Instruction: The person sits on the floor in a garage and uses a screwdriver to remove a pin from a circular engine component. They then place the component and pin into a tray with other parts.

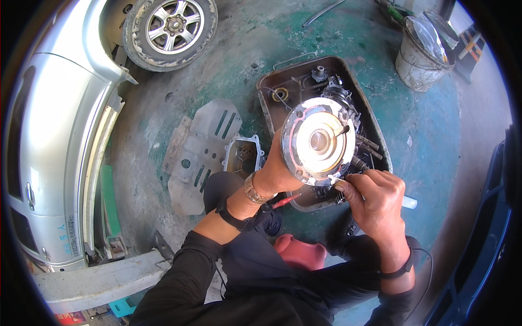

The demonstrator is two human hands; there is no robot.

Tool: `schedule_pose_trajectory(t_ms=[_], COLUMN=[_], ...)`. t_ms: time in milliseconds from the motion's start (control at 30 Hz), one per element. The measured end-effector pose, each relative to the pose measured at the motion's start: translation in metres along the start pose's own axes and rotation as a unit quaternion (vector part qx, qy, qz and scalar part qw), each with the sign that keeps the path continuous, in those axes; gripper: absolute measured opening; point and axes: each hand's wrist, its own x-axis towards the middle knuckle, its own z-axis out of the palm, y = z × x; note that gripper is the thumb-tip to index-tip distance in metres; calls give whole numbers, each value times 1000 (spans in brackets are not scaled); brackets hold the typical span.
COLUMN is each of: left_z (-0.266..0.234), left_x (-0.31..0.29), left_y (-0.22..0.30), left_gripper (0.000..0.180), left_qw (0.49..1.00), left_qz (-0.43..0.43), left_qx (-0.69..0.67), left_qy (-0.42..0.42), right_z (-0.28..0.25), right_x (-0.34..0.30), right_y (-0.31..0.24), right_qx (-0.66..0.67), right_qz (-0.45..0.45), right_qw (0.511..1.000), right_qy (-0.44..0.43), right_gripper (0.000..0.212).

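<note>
My left hand [272, 169] grips a round flanged metal housing [321, 142] from below and the left, tilted so that its bright bored face looks up at me. Patches of reddish and whitish residue mark the flange rim. At the near right of that rim, my right hand [376, 198] is closed round a thin-tipped hand tool with a pale translucent handle [409, 202]. The tool's tip meets the flange edge, beside a whitish patch. Most of its shaft is hidden by my fingers, so I cannot tell its exact kind.
Beneath the housing, a metal tray [387, 154] holds greasy gears and shafts. Left of it lie a metal guard plate [204, 144] and an open casting [243, 142]. A red stool [300, 252] is near my legs, a dirty bucket [416, 68] far right, a silver car [65, 136] left.
</note>
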Motion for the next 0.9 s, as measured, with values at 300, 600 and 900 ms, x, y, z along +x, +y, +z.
schedule_pose_trajectory(t_ms=[300, 600, 900], left_z=[1, 1, 2], left_x=[3, 2, 4], left_y=[1, 4, 8], left_gripper=[70, 74, 72], left_qw=[997, 997, 998], left_qz=[42, 22, 8], left_qx=[62, 43, -5], left_qy=[32, 55, 64], right_z=[4, 9, 6], right_x=[-2, -3, -4], right_y=[-3, 0, -2], right_qx=[-13, 55, 111], right_qz=[3, 61, 122], right_qw=[1000, 997, 986], right_qy=[22, 8, -31], right_gripper=[21, 20, 18])
